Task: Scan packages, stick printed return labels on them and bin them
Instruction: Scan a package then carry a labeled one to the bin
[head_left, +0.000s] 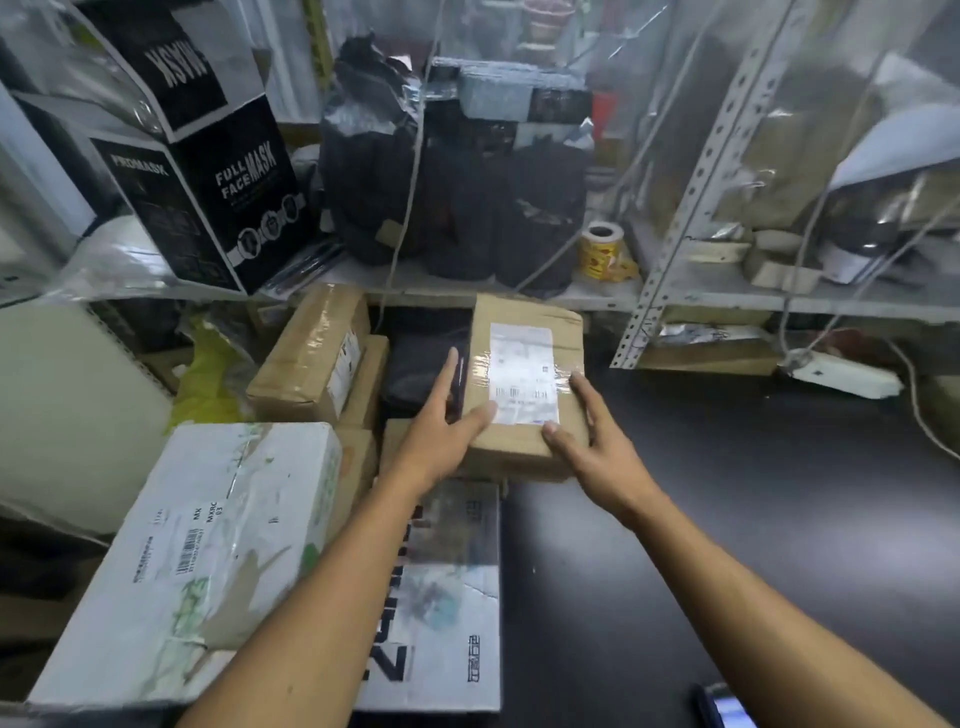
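A brown cardboard package (524, 447) with a white shipping label (522, 371) under clear tape lies at the middle of the view, on top of other boxes. My left hand (441, 431) touches its left edge, thumb on the top face and fingers stretched along the side. My right hand (592, 441) touches its right edge, thumb on the near top corner and fingers along the side. Both hands' fingers look straight.
Several parcels are piled at the left: a white box (197, 551) with a barcode, a taped brown box (311, 353), a printed flat box (447, 597). A black tabletop (753, 519) spreads to the right. Behind stand a metal shelf, black bags, a label roll (602, 249), a power strip (841, 376). A phone (724, 709) lies at the bottom edge.
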